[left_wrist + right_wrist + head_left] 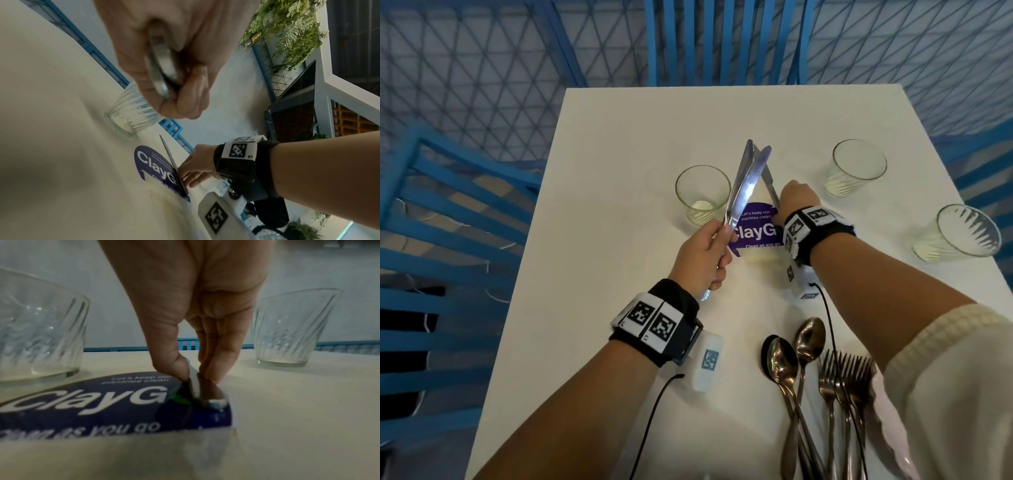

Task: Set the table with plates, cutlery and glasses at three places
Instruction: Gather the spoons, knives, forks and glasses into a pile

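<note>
Setting of knives, viewed from beside the table point(619, 171). The left hand point(702, 255) grips two knives point(744, 181) by their handles, fingers curled round them, blades raised and fanned slightly toward the table's far end. The right hand point(796, 198) pinches a third knife point(770, 185) near its handle between thumb point(176, 363) and fingertips, low at the tabletop; the handle end rests on or just above the purple sticker point(753, 229), and which of the two cannot be told.

The step in hand appears to be gathering or laying knives. To do it well, the thin handle is best pinched from both flat sides and lifted level, with the blade kept clear of the near glass point(702, 193). The paired knives in the left hand should be held firmly so they do not slide over one another.

Materials: the knives are polished steel, flat and narrow, with rounded tips. The three glasses, including the far glass point(858, 168) and the right glass point(962, 236), are clear tumblers, ribbed on the wall and tapering toward a thick base, standing upright and well apart. The spoons point(796, 356) are bronze-toned with oval bowls; the forks point(849, 373) lie beside them at the near edge. The table is smooth matt white. No plates are in view.
</note>
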